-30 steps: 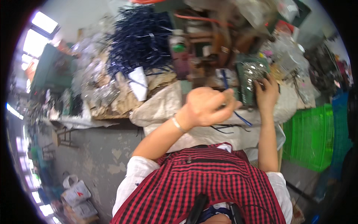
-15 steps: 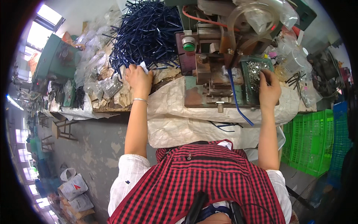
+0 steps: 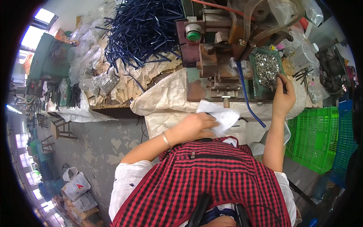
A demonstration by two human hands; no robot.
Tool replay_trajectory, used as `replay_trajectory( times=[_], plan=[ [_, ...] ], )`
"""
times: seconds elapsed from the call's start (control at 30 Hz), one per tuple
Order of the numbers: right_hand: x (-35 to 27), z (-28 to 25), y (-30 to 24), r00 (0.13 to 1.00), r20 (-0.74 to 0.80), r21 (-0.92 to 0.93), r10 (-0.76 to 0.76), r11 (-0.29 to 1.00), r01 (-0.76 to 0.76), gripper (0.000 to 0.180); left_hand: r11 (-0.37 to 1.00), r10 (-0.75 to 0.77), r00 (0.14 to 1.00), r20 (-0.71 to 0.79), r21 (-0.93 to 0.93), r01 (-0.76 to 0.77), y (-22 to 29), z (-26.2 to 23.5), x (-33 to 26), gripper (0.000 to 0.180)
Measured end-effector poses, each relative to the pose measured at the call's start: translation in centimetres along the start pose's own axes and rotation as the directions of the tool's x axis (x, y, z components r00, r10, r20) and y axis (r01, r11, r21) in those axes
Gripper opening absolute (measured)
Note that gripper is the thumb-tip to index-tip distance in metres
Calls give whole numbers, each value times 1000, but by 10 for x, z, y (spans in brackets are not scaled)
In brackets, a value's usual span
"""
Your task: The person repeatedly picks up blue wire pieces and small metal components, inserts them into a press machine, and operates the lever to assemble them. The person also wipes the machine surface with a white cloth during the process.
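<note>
Navy, glossy strips are heaped in a loose pile point(image 3: 143, 34) at the left of the worktop point(image 3: 123, 89); each is judged light, springy and slightly slippery, best taken singly near one end, since the strips lie tangled across one another. Farther right, in front of the apron, the left hand point(image 3: 198, 125) is seen with its fingers curled, and a white sheet point(image 3: 223, 115) is pinched by its near left part between thumb and fingers. Thin and limp, to judge by its bend, the sheet is probably almost weightless and easily creased, so a corner or edge is the better hold. Next comes the rusty bench press point(image 3: 210, 62), from which a single blue strip point(image 3: 245, 89) is hung over the worktop's front edge; it looks flexible but shape-keeping, and can be gripped by its free lower end. Just beside the press, small silvery metal pieces point(image 3: 266, 70) are held in a green tray point(image 3: 261, 92); they appear hard, light and slippery, suited to a fingertip pinch. At the tray's right side the right hand point(image 3: 284, 97) is placed, fingers bent, thumb near the forefinger; whether a piece is gripped cannot be told.
</note>
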State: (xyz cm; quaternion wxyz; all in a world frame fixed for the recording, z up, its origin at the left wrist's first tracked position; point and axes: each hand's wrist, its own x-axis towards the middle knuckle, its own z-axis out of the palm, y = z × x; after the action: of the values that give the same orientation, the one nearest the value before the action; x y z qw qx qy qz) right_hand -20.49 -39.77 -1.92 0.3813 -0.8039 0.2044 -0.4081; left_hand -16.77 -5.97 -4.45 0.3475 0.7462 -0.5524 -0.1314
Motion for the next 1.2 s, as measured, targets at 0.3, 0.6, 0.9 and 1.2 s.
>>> replay_trajectory(
  times=[0.3,0.6,0.9,1.2],
  plan=[
    [20,42,-109,973,220,440,-76,897,-29,30,171,-761,364,-537,375,911,-69,-179,-20,50],
    [9,66,-130,920,369,731,136,569,-377,48,370,-788,243,-565,-121,921,-149,-172,-91,22],
    [2,22,-130,919,392,550,43,790,-271,36,898,420,595,-685,409,-163,40,-123,57,19],
    [31,20,19,969,158,-434,-191,868,242,19,738,610,650,-453,624,-258,43,-81,121,24]
  ],
)
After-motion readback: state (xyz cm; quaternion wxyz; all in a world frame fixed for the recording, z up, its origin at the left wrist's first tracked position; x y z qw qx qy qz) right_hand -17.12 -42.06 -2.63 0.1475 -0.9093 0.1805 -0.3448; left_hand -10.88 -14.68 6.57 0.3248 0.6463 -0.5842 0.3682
